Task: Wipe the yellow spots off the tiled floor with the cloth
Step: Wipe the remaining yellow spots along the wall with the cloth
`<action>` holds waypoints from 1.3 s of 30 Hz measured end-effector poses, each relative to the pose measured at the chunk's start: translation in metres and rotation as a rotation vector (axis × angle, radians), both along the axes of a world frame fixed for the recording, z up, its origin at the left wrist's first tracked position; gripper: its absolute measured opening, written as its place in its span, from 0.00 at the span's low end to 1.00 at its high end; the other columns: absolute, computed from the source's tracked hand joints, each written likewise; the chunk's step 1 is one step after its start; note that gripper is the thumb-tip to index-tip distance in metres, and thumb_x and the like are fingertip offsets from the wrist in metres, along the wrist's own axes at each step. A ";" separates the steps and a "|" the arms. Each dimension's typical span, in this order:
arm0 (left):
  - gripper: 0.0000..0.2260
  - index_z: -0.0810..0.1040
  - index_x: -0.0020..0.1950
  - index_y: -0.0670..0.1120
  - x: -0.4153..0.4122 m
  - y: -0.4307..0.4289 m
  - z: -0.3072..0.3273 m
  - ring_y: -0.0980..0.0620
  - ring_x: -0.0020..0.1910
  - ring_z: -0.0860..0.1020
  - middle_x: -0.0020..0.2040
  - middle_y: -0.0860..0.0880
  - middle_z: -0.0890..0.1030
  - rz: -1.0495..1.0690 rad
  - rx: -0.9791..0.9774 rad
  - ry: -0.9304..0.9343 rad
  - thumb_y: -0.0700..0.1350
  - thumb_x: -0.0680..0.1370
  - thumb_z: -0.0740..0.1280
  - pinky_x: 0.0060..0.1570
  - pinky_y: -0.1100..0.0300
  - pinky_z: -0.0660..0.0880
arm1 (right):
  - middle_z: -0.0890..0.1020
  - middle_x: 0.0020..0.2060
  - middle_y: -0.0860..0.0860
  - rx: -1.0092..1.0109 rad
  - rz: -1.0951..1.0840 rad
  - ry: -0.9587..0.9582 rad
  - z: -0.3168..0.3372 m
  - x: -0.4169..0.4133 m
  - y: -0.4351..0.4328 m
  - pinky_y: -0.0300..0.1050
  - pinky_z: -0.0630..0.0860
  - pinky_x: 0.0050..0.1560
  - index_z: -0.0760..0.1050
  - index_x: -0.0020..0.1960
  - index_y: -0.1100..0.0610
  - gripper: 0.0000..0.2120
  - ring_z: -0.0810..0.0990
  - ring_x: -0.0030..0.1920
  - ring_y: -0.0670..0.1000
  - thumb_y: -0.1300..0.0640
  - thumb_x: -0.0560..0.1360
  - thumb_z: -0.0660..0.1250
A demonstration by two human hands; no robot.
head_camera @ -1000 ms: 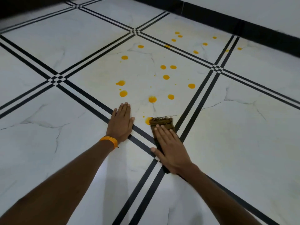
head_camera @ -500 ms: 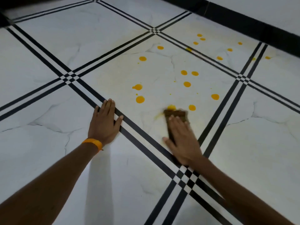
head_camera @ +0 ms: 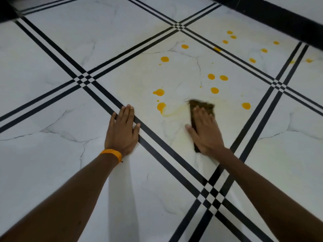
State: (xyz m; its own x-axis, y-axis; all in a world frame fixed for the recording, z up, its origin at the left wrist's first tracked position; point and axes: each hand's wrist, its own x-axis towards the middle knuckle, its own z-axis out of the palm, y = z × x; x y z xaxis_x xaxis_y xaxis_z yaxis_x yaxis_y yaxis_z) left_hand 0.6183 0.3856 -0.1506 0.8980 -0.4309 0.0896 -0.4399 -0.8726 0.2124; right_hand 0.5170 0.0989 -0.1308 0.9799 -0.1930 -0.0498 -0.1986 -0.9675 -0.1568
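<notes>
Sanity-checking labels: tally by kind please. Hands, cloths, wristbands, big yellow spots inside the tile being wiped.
Hands: 2 (left hand, right hand)
Cloth: 1
Orange wristband: 1
Large yellow spots inside the tile, small flecks excluded: 8
Total: 12

No readable text — none anywhere.
</notes>
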 end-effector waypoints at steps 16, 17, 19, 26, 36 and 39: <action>0.27 0.53 0.80 0.42 -0.001 -0.001 0.002 0.47 0.80 0.52 0.80 0.45 0.55 0.003 0.026 0.006 0.52 0.83 0.50 0.77 0.45 0.51 | 0.52 0.82 0.55 -0.005 -0.164 -0.009 0.001 0.035 0.041 0.54 0.44 0.80 0.47 0.82 0.60 0.45 0.47 0.82 0.53 0.30 0.77 0.34; 0.27 0.53 0.80 0.42 0.000 -0.001 0.002 0.47 0.80 0.52 0.80 0.45 0.55 0.004 0.022 0.002 0.52 0.83 0.50 0.77 0.45 0.51 | 0.52 0.82 0.54 0.020 -0.019 -0.011 0.002 0.029 0.064 0.54 0.44 0.81 0.48 0.83 0.59 0.44 0.47 0.82 0.53 0.30 0.77 0.35; 0.27 0.53 0.80 0.42 0.001 -0.001 0.003 0.47 0.80 0.52 0.80 0.44 0.56 0.005 0.027 0.004 0.52 0.83 0.49 0.77 0.45 0.52 | 0.50 0.82 0.52 0.056 0.277 0.017 0.005 0.002 0.086 0.53 0.44 0.81 0.47 0.83 0.57 0.41 0.44 0.82 0.50 0.31 0.80 0.37; 0.28 0.51 0.80 0.43 -0.001 -0.001 0.000 0.49 0.80 0.50 0.81 0.46 0.54 0.010 0.020 0.013 0.54 0.82 0.45 0.78 0.46 0.51 | 0.54 0.82 0.54 0.018 -0.120 -0.026 0.003 0.109 0.037 0.53 0.46 0.80 0.49 0.82 0.59 0.40 0.49 0.82 0.53 0.32 0.81 0.40; 0.27 0.50 0.81 0.44 0.000 -0.001 0.002 0.51 0.80 0.49 0.81 0.47 0.53 0.025 -0.036 0.042 0.52 0.83 0.50 0.78 0.48 0.48 | 0.57 0.81 0.53 -0.020 0.469 -0.022 0.002 0.056 0.023 0.55 0.50 0.80 0.55 0.82 0.59 0.32 0.54 0.81 0.54 0.43 0.83 0.42; 0.27 0.50 0.81 0.45 0.000 -0.002 0.001 0.51 0.80 0.48 0.81 0.48 0.52 0.024 -0.016 0.045 0.52 0.83 0.49 0.78 0.48 0.47 | 0.59 0.81 0.55 -0.025 0.087 -0.051 0.006 0.115 -0.006 0.57 0.52 0.79 0.55 0.81 0.60 0.36 0.57 0.81 0.56 0.43 0.79 0.36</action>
State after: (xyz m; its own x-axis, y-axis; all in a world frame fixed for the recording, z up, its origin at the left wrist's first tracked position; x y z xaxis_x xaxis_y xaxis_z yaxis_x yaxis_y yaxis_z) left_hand 0.6182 0.3839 -0.1500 0.9114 -0.4078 0.0557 -0.4084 -0.8792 0.2456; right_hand 0.6318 0.0932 -0.1245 0.9942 -0.1072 0.0047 -0.1055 -0.9845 -0.1403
